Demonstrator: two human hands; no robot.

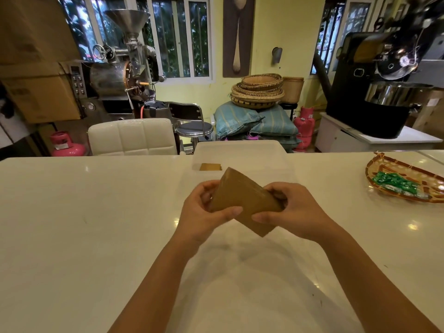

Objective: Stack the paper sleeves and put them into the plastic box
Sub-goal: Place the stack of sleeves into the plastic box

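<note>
Paper sleeves (242, 200) held above table (84, 212), centre, between left hand (204, 212) and right hand (295, 211). Plastic box (240, 150) on table just behind hands, at far edge; one sleeve (210, 167) inside, near its left front corner. Woven tray (384, 164) on table, far right, well apart from box. Chair (132, 137) behind table, left of box. Stool (193, 128) behind chair, to its right.

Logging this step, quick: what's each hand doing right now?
Left hand: closed on the paper sleeves.
Right hand: closed on the same sleeves.
</note>
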